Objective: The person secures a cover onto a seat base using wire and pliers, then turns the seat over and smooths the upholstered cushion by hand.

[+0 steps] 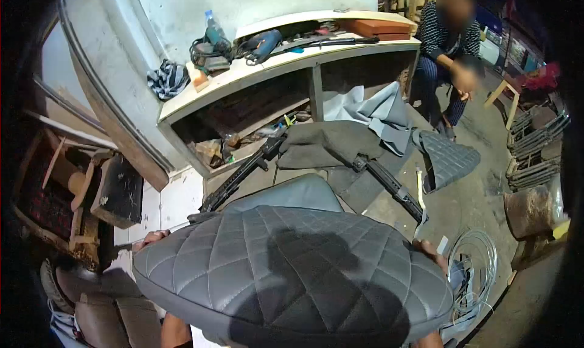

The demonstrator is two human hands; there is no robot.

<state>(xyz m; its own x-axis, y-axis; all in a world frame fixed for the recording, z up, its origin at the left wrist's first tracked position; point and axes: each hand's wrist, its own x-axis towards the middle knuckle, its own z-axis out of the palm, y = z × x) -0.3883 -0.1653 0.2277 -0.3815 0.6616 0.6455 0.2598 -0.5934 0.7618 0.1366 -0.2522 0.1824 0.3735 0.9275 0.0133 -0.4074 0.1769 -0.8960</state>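
A large grey quilted cushion (292, 257) with diamond stitching fills the lower middle, my head's shadow falling across it. My left hand (151, 240) is at its left edge, fingers curled over the far side. At the right edge my right hand (431, 250) grips the cushion, partly hidden behind it. Just beyond lies a smooth grey panel (292, 194) on the floor. Two long black objects (243, 173) (395, 191) lie farther off, left and right of it, beside dark folded fabric (328, 142).
A workbench (286, 55) along the wall holds power tools (264, 45). A person (449, 50) sits at the back right. Coiled wire (473, 269) lies at the right, near a quilted piece (447, 159). A wooden chair frame (76, 190) stands left.
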